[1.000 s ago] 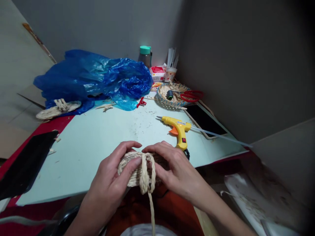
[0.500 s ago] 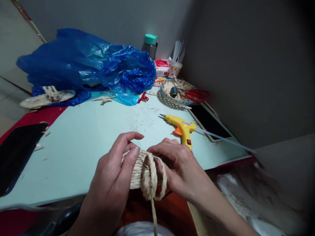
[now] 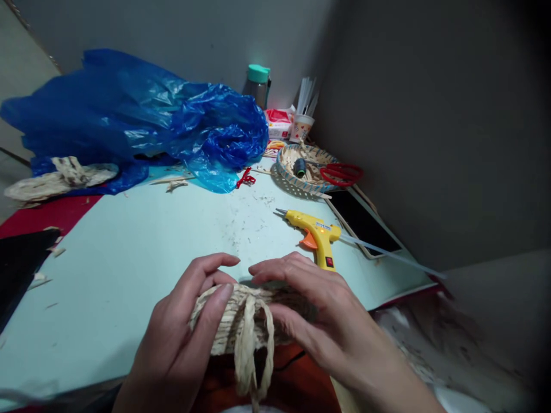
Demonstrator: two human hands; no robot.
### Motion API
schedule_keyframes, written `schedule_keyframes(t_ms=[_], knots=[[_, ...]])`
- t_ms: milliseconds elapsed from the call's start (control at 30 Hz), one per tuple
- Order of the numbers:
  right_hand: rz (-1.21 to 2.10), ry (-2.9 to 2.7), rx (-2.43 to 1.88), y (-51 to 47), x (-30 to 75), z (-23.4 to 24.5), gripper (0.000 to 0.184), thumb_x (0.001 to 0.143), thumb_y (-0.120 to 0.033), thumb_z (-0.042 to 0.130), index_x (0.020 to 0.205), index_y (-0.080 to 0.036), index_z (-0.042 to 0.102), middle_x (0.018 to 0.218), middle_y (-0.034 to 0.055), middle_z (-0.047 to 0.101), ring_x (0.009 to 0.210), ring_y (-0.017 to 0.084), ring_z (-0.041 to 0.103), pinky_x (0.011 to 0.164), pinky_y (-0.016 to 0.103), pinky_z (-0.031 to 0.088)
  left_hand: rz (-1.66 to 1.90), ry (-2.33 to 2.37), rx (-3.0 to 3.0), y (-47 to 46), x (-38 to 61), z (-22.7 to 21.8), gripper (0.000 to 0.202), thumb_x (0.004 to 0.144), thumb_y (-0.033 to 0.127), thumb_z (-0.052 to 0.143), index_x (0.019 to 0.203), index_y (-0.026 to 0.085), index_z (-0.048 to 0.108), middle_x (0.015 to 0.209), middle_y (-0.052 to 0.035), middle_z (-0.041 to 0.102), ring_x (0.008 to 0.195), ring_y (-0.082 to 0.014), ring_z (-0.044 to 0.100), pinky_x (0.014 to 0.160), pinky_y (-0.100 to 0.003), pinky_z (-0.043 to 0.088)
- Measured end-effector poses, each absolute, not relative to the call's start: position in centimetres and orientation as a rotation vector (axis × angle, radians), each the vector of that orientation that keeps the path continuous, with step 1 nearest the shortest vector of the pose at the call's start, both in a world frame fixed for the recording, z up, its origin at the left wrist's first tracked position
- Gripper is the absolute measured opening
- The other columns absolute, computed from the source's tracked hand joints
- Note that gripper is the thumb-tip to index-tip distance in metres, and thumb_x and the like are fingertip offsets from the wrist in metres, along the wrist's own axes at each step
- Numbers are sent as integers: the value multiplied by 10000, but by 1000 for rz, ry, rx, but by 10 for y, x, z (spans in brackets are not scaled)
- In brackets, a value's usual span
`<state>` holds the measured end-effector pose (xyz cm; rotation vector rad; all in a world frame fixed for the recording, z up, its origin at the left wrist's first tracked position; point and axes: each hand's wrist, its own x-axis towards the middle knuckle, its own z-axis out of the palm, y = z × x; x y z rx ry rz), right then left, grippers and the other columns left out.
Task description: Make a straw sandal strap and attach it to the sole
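Observation:
A small woven straw piece [image 3: 228, 327] rests at the near edge of the pale blue table [image 3: 142, 252], held between both hands. My left hand [image 3: 185, 338] wraps its left side, thumb pressed on the weave. My right hand [image 3: 318, 321] curls over its right side, fingertips on the top rim. A loop of twisted straw cord [image 3: 253, 355] hangs down from the middle of the piece between my hands.
A yellow glue gun [image 3: 316, 235] lies just beyond my right hand. Farther back are a round woven tray [image 3: 286, 172] with red scissors [image 3: 342, 173], a dark tablet [image 3: 364, 221], a cup of sticks [image 3: 301, 123], a bottle [image 3: 257, 86] and a blue plastic bag [image 3: 142, 120].
The straw piece has been turned flatter and lower between my hands, and the cord loop now hangs straight down at its middle. The view has shifted slightly.

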<state>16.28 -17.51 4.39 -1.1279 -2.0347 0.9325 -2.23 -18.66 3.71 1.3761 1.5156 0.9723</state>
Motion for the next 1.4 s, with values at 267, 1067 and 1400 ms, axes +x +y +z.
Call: schedule_keyframes(t_ms=[267,1067,1400], knots=[[608,-2032,-1003,-185,154,37,102,944,-107,562,1008,-178,599,867,26,643,822,174,526,796,354,400,934,1550,1409,-189,-19,34,253,897,450,509,1112,325,553,873,59,676,825,-129,628,649,-208,446],[781,-2004,-1328,-162,148,41,100,848,-132,639,780,-155,707,723,16,658,681,137,564,650,261,363,872,1352,1396,-177,-28,25,235,856,362,644,1078,288,621,873,30,650,777,-158,601,662,-245,456],[654,-2156,-1325,-166,147,39,69,907,-145,621,859,-152,669,760,14,587,784,166,517,730,289,359,883,1286,1310,-178,-26,21,201,883,347,634,1075,296,606,864,42,627,744,-131,557,653,-237,444]])
